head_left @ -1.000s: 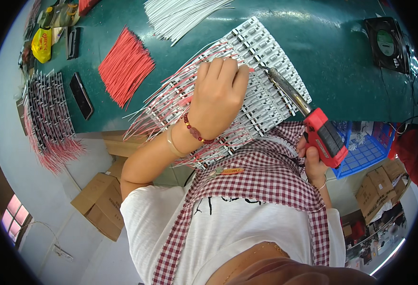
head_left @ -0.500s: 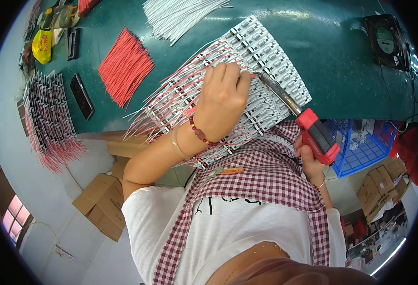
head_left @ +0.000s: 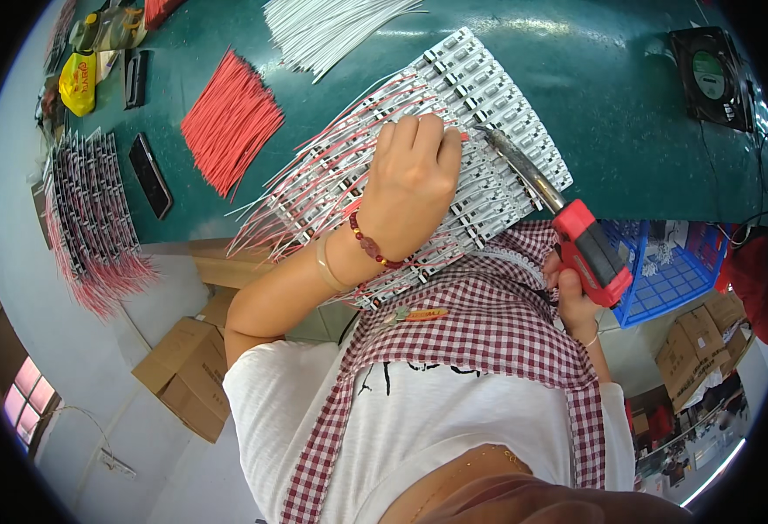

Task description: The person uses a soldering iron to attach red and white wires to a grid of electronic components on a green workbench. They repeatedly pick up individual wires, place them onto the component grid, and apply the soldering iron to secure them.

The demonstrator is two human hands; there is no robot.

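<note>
My right hand (head_left: 574, 301) is closed round the handle of a red and black soldering iron (head_left: 589, 249). The iron's bent tip lies over a panel of white circuit boards (head_left: 511, 113), a little to the right of my left fingertips. My left hand (head_left: 415, 179) is pinched closed above the panel, and a short red wire end shows at its fingertips. Most of that wire is hidden by the hand. Rows of red and white wires (head_left: 314, 175) fan out leftward from the boards. The panel overhangs the bench's near edge, against my checked apron (head_left: 471, 323).
On the green bench (head_left: 629, 148) lie a red wire bundle (head_left: 231, 124), a white wire bundle (head_left: 332, 31) and a phone (head_left: 150, 176). Wired boards (head_left: 96, 210) stand at the left edge. A black fan (head_left: 709, 77) sits far right; a blue crate (head_left: 664, 279) is below it.
The soldering iron has shifted slightly right, drawing its tip away from my left fingertips. My right hand has moved with it; my left hand is almost unmoved.
</note>
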